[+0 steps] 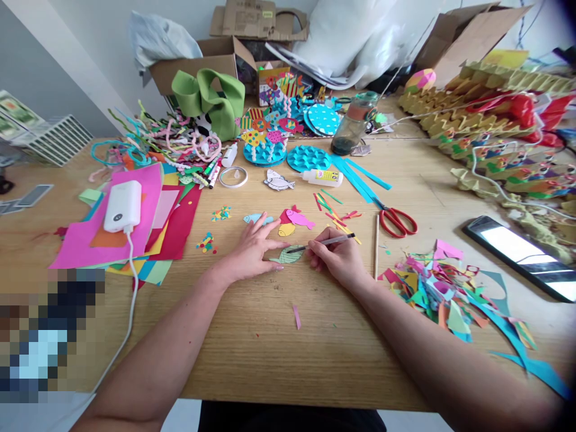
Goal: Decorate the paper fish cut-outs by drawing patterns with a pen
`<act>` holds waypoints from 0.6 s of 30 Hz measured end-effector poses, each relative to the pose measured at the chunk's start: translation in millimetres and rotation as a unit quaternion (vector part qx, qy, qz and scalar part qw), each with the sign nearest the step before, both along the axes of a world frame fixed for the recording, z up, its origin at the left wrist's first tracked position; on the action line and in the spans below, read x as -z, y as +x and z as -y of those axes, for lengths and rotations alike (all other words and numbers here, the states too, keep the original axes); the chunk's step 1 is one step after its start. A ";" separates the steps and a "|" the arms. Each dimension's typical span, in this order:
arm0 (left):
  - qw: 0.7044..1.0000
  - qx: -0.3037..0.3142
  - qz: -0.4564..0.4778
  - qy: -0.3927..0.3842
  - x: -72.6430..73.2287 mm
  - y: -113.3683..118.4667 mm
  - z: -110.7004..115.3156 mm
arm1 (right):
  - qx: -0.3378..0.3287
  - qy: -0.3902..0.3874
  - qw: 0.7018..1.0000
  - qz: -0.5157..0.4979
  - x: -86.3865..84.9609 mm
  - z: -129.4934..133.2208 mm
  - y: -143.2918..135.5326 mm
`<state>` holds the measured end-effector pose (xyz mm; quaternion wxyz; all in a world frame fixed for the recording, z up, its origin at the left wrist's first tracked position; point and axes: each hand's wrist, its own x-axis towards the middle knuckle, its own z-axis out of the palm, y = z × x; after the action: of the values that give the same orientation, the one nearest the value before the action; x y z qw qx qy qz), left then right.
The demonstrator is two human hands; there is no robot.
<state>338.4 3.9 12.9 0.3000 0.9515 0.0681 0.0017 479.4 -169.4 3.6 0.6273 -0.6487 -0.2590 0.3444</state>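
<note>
A small green paper fish point(290, 254) with drawn lines lies flat on the wooden table. My left hand point(252, 249) rests beside it with fingers spread, a fingertip or two at its left edge. In my right hand point(335, 255) is a dark, slim pen point(337, 239), pinched between the fingers, its tip on the green fish. Just above my hands are a blue paper fish point(257, 218), a pink one point(300, 218) and a yellow one point(286, 230), with a red piece partly under the pink fish.
Red-handled scissors point(398, 222), a wooden stick point(377, 247) and paper scraps point(443, 288) lie right, near a phone point(522, 258). Coloured sheets point(175, 231) bear a white power bank point(123, 206) at left. A glue bottle point(323, 177) and a glass bottle point(353, 126) are farther back.
</note>
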 end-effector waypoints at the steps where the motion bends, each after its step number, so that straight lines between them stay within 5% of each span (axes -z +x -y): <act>1: 1.000 0.001 -0.001 0.001 -0.2 0.0 0.1 | 0.000 0.002 1.000 0.000 0.3 0.1 0.0; 18: 1.000 -0.003 -0.004 -0.002 -1.0 0.3 0.5 | -0.004 -0.012 1.000 0.006 -0.7 -0.2 -0.6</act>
<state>338.8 3.4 13.9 0.3016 0.9507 0.0720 -0.0017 478.8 -169.2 4.3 0.6169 -0.6570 -0.2608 0.3459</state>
